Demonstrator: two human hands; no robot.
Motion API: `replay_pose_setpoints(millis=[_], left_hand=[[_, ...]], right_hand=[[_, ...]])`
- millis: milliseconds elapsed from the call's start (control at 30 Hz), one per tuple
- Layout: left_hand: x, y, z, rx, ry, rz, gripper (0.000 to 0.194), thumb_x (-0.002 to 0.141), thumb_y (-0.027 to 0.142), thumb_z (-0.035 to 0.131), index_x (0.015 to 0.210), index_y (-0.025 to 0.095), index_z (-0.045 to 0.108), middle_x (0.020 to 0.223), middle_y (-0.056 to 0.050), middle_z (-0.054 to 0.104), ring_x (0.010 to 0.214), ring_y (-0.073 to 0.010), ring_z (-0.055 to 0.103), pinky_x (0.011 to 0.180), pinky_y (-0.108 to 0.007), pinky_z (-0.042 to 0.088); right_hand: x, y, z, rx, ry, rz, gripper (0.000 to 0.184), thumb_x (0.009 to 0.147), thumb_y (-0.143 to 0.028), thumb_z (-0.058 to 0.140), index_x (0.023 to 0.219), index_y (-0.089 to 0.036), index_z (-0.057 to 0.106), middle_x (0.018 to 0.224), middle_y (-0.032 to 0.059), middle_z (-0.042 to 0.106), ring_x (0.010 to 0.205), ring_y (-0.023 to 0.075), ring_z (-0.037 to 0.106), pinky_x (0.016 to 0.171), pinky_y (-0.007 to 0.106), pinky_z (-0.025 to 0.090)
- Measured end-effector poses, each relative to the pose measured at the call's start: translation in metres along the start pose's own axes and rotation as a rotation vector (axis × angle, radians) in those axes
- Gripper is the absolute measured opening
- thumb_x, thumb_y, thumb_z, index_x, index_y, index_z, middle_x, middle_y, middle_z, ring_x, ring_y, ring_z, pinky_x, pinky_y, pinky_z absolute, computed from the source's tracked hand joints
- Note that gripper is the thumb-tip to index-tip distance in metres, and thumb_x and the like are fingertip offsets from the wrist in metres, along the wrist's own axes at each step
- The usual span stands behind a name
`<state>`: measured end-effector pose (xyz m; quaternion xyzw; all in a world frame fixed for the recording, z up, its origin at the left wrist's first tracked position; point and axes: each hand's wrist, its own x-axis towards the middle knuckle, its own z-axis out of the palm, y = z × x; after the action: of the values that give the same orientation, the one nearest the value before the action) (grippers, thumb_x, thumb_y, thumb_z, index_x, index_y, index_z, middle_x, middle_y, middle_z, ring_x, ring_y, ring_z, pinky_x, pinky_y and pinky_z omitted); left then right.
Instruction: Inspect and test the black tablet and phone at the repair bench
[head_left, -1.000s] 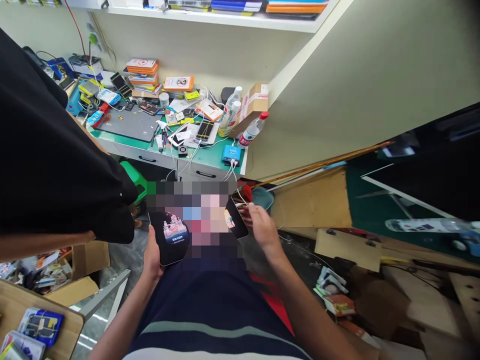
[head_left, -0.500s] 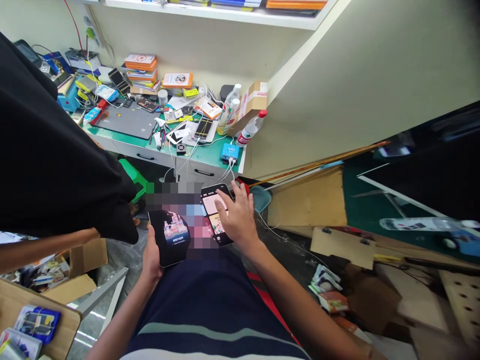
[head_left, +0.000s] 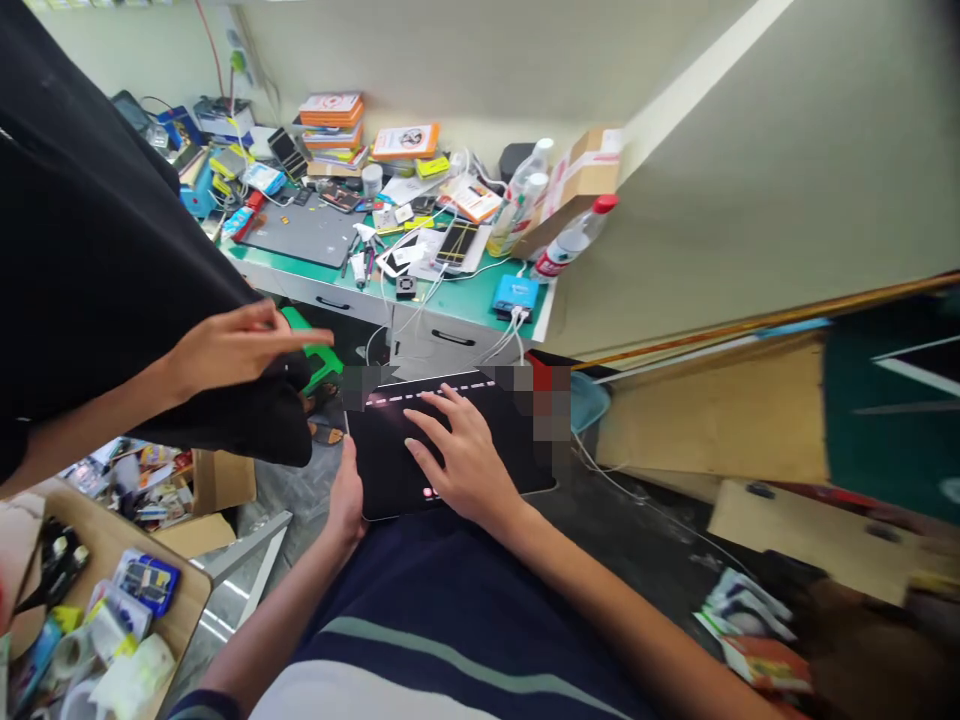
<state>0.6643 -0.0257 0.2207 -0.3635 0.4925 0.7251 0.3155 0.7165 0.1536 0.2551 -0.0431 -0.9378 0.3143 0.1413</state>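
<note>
A tablet lies level in front of my body, its screen mostly black with a row of small white marks along the far edge and a pink icon near the close edge. Gripping its left edge is my left hand, thumb on top and fingers hidden beneath. Over the middle of the screen hovers my right hand, fingers spread; whether a fingertip touches the glass I cannot tell. Blurred patches cover parts of the tablet's far corners. To the left, another person's hand points a finger towards the tablet.
A cluttered green desk stands ahead, holding a blue charger with white cables, bottles and stacked boxes. A person in black stands at the left. A wooden table and cardboard boxes flank me.
The screen has gone from bright coloured pictures to mostly black. The other person's hand has come up, pointing. My right hand has shifted towards the tablet's middle, and my view has turned left.
</note>
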Motion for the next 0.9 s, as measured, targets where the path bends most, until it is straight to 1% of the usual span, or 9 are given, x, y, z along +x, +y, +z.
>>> replay_pose_setpoints(millis=[67,167,300,467,533,633,700,767,900], left_hand=[[-0.004,0.001,0.001,0.031,0.035,0.015,0.044,0.099,0.052,0.063,0.119,0.016,0.078,0.12,-0.012,0.079,0.13,-0.034,0.066,0.11,-0.045,0.054],[-0.008,0.004,0.001,0.042,0.044,0.057,0.04,0.101,0.047,0.061,0.122,0.016,0.077,0.121,-0.012,0.079,0.133,-0.0323,0.064,0.11,-0.043,0.054],[-0.005,0.003,-0.003,0.072,0.07,0.061,0.045,0.099,0.051,0.065,0.123,0.014,0.076,0.122,-0.014,0.078,0.132,-0.0329,0.064,0.11,-0.042,0.054],[0.0,0.001,-0.001,0.05,0.041,0.06,0.049,0.099,0.053,0.063,0.129,0.016,0.074,0.121,-0.012,0.078,0.129,-0.0328,0.067,0.109,-0.043,0.055],[-0.001,0.002,0.003,0.024,-0.006,0.05,0.048,0.102,0.053,0.057,0.133,0.019,0.072,0.122,-0.01,0.078,0.129,-0.0317,0.067,0.11,-0.044,0.055],[-0.004,0.004,0.009,0.026,-0.042,0.021,0.05,0.105,0.055,0.048,0.131,0.019,0.074,0.125,-0.011,0.077,0.128,-0.0319,0.068,0.109,-0.046,0.055],[-0.004,0.006,0.01,0.034,-0.023,0.001,0.053,0.105,0.056,0.049,0.13,0.017,0.074,0.125,-0.012,0.077,0.126,-0.0329,0.069,0.107,-0.047,0.057],[-0.002,0.007,0.009,0.037,-0.01,-0.011,0.055,0.104,0.058,0.05,0.131,0.016,0.073,0.125,-0.012,0.077,0.122,-0.0332,0.071,0.105,-0.047,0.058],[0.002,0.008,0.007,-0.022,-0.042,-0.012,0.054,0.104,0.056,0.051,0.135,0.017,0.07,0.126,-0.011,0.077,0.119,-0.0311,0.073,0.103,-0.044,0.059]], right_hand=[[0.01,-0.01,0.007,-0.025,-0.054,-0.053,0.042,0.104,-0.039,0.056,0.143,-0.025,0.064,0.16,0.0139,0.048,0.158,0.037,0.027,0.126,0.062,0.027],[0.023,-0.023,0.015,-0.055,-0.087,-0.087,0.045,0.105,-0.042,0.055,0.146,-0.024,0.062,0.168,0.0141,0.038,0.161,0.038,0.019,0.128,0.064,0.021],[0.03,-0.029,0.022,-0.079,-0.102,-0.064,0.048,0.105,-0.044,0.055,0.147,-0.023,0.061,0.171,0.0144,0.031,0.161,0.0386,0.015,0.128,0.065,0.018],[0.028,-0.022,0.021,-0.065,-0.116,-0.054,0.049,0.105,-0.044,0.055,0.15,-0.025,0.057,0.173,0.0125,0.028,0.162,0.0364,0.013,0.128,0.066,0.017],[0.022,-0.017,0.016,-0.027,-0.097,-0.055,0.047,0.105,-0.042,0.055,0.15,-0.025,0.058,0.171,0.0118,0.032,0.162,0.034,0.016,0.128,0.064,0.02],[0.003,-0.003,0.002,0.056,-0.05,-0.082,0.04,0.103,-0.036,0.059,0.142,-0.026,0.064,0.161,0.0109,0.049,0.159,0.0317,0.027,0.127,0.059,0.029],[-0.017,0.008,-0.009,0.088,-0.007,-0.081,0.036,0.1,-0.034,0.065,0.135,-0.027,0.068,0.151,0.011,0.058,0.156,0.033,0.034,0.123,0.058,0.036],[-0.038,0.02,-0.02,0.089,0.036,-0.054,0.03,0.097,-0.031,0.068,0.127,-0.028,0.072,0.144,0.0115,0.062,0.151,0.0346,0.041,0.119,0.058,0.041],[-0.076,0.038,-0.037,0.058,0.107,-0.001,0.018,0.096,-0.027,0.068,0.11,-0.029,0.079,0.129,0.0103,0.069,0.139,0.0346,0.053,0.111,0.057,0.049]])
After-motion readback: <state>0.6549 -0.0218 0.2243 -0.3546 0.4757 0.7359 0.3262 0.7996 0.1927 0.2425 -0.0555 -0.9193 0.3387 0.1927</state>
